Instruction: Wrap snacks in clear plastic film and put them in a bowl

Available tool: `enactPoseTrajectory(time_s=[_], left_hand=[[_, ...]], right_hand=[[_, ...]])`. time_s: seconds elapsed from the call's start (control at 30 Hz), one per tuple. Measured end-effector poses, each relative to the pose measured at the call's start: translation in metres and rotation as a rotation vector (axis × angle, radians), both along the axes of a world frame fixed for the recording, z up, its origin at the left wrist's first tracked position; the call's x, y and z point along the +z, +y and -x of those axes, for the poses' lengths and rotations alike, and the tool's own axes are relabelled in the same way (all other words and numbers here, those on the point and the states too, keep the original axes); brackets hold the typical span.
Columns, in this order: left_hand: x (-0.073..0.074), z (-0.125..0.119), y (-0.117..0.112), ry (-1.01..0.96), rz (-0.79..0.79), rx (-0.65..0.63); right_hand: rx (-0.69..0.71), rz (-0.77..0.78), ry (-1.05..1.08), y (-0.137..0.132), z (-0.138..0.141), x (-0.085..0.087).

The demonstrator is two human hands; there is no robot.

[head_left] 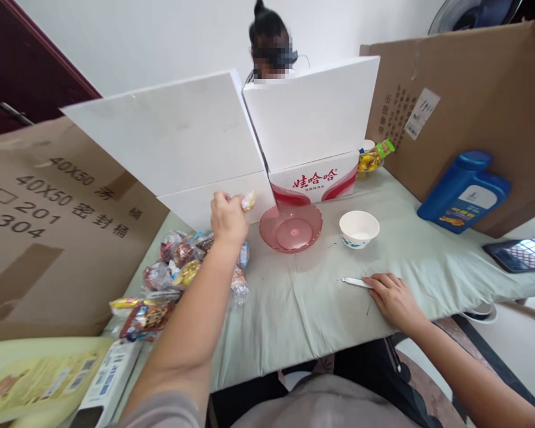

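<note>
My left hand [228, 217] is raised above a heap of wrapped snacks [182, 273] and pinches a small pale wrapped candy [248, 201] between its fingertips, just left of a pink glass plate [290, 227]. My right hand [395, 297] lies on the pale green tablecloth [303, 297], fingers curled, touching the end of a thin white stick-like item [355, 282]. A white paper bowl [359, 228] stands to the right of the pink plate.
White foam boards [173, 137] and a white-and-red printed box [314, 178] stand behind the plate, with a person behind them. Cardboard walls [35, 226] flank both sides. At the right are a blue jug [466, 191] and a phone [519, 254]; a candy bowl [369, 161] sits at the back.
</note>
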State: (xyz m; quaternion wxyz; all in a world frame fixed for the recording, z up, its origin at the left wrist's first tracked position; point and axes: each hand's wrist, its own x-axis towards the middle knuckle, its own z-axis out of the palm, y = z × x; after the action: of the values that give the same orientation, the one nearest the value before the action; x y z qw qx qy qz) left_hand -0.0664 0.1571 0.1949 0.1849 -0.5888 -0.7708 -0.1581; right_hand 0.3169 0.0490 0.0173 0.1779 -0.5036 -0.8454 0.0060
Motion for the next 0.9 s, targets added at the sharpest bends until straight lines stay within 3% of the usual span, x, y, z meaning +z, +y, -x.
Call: enactPoseTrajectory(time_s=[0.03,0.1,0.23,0.3,0.37,0.43,0.5,0.57,0.63,0.73,0.8,0.83,0.9], left_hand=[[-0.007,-0.017,-0.019,0.01,-0.005,-0.079],[-0.036,-0.056,-0.059,0.013,0.074,-0.244],[-0.119,-0.116,-0.127,-0.193,0.191,-0.549],[-0.151,-0.124,-0.148,-0.417,0.064,-0.648],[-0.168,-0.119,-0.161,-0.666,-0.134,-0.597],[-0.175,-0.107,-0.166,-0.822,-0.222,-0.508],[-0.178,-0.096,-0.167,-0.84,-0.148,-0.511],[-0.18,-0.088,-0.163,-0.797,-0.053,-0.549],[-0.182,-0.081,-0.157,-0.804,-0.029,-0.545],[-0.179,-0.066,-0.151,-0.888,-0.206,-0.35],[-0.17,-0.055,-0.151,-0.815,-0.431,-0.202],[-0.164,-0.052,-0.152,-0.726,-0.531,-0.191],[-0.149,-0.051,-0.154,-0.528,-0.565,-0.36]], right_hand=[[-0.002,0.018,-0.007,0.002,-0.001,-0.001],[-0.012,0.042,0.003,0.006,0.001,0.0],[-0.058,0.076,0.139,0.01,0.019,0.019],[-0.003,0.106,0.2,0.008,0.038,0.033],[0.151,0.143,0.181,0.004,0.061,0.047],[0.317,0.171,0.077,0.001,0.078,0.057],[0.393,0.201,-0.029,0.004,0.08,0.06],[0.337,0.229,-0.057,0.011,0.06,0.057],[0.193,0.221,-0.029,0.022,0.022,0.048],[-0.02,0.13,-0.057,0.029,-0.034,0.035],[-0.075,0.049,-0.027,0.023,-0.047,0.034],[-0.072,0.004,0.028,0.018,-0.042,0.036],[-0.009,-0.071,0.187,0.008,-0.013,0.045]])
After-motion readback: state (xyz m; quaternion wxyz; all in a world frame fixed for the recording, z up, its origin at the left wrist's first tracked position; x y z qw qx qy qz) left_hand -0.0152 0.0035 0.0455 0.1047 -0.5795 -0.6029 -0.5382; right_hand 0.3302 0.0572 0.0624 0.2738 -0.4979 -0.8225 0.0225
